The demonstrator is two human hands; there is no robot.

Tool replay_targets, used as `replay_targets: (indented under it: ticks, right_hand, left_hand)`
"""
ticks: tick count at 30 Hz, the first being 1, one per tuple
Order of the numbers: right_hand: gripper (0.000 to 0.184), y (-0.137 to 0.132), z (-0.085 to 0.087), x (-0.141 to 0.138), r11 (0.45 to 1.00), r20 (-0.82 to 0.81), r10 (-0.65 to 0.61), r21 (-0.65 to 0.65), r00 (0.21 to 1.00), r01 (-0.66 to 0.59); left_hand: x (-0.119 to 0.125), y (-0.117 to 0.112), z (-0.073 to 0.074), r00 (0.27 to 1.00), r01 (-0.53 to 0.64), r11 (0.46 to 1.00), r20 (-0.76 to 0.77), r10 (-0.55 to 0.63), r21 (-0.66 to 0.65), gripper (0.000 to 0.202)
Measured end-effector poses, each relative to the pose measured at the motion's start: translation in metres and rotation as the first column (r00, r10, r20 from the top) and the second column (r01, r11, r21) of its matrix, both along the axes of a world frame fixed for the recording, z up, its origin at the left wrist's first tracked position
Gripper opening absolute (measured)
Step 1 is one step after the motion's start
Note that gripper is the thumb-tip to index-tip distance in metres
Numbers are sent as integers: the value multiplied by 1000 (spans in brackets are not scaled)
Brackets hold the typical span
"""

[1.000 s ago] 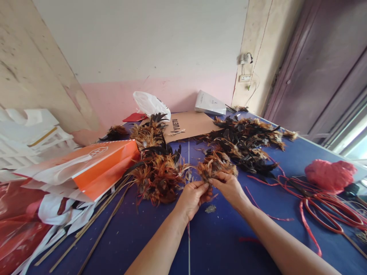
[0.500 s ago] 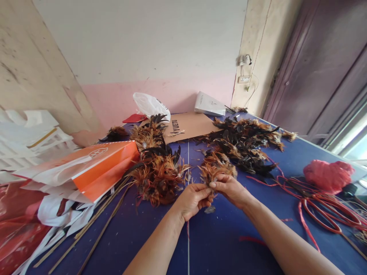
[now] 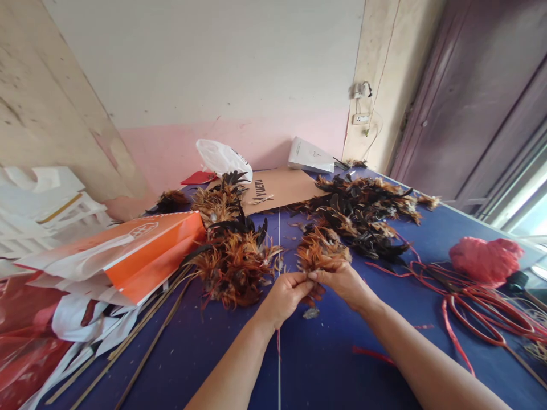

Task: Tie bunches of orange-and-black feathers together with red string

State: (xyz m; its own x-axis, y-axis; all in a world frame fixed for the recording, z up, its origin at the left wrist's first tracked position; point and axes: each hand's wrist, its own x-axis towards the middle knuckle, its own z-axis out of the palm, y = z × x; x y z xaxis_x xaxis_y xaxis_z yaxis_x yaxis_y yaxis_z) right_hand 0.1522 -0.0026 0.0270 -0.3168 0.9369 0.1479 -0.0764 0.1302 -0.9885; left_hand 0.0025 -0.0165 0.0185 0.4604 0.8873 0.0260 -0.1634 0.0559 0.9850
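Observation:
Both hands meet over the blue table point(image 3: 325, 364) near its white centre line. My left hand point(image 3: 287, 297) and my right hand point(image 3: 342, 281) are closed, pinching the base of a small bunch of orange-brown feathers point(image 3: 321, 251) that fans away from me. A thin red string hangs below my left wrist. A loose grey feather point(image 3: 310, 313) lies on the table just under the hands. A finished bundle of orange and black feathers point(image 3: 234, 263) lies to the left of my left hand.
A heap of dark feathers point(image 3: 363, 219) lies behind the hands. Red string coils point(image 3: 478, 307) and a pink string ball point(image 3: 487, 261) sit at the right. An orange paper bag point(image 3: 128, 256), thin sticks point(image 3: 141, 347) and flat cardboard point(image 3: 280, 187) lie left and behind.
The hands stayed together on the feather bunch, shifting only slightly; the bunch sits a little more upright and the fingers have regripped its base.

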Motion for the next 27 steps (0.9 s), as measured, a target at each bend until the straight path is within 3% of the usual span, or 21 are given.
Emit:
replay_targets:
  ticks: [5,10,13,17,20,23,27]
  right_hand:
    - [22,4,-7,-3,984,58,-162,90,985,157]
    - [19,5,-11,-6,972,101,-190,157,977,173]
    - [20,1,-11,-7,986,51,-144,94,988,139]
    - [26,-2,-11,-9,996,16,-84,30,996,83]
    - [25,-4,-11,-10,988,69,-144,70,987,139]
    - [39,-6,-10,-12,928,219,-274,315,937,198]
    - [29,-9,-9,-9,732,432,-473,678,768,70]
  left_hand:
    - [5,3,-4,986,-136,983,-77,146,123,26]
    - [3,4,-4,973,-172,966,-118,196,191,29]
    - [2,4,-4,977,-163,964,-102,187,208,25]
    - [0,6,-5,989,-104,981,-87,119,165,26]
    - [-6,11,-4,989,-148,988,19,147,50,24]
    - [-14,15,-3,954,-182,970,208,214,-161,19]
    - [-13,15,-4,935,-105,922,278,219,-373,15]
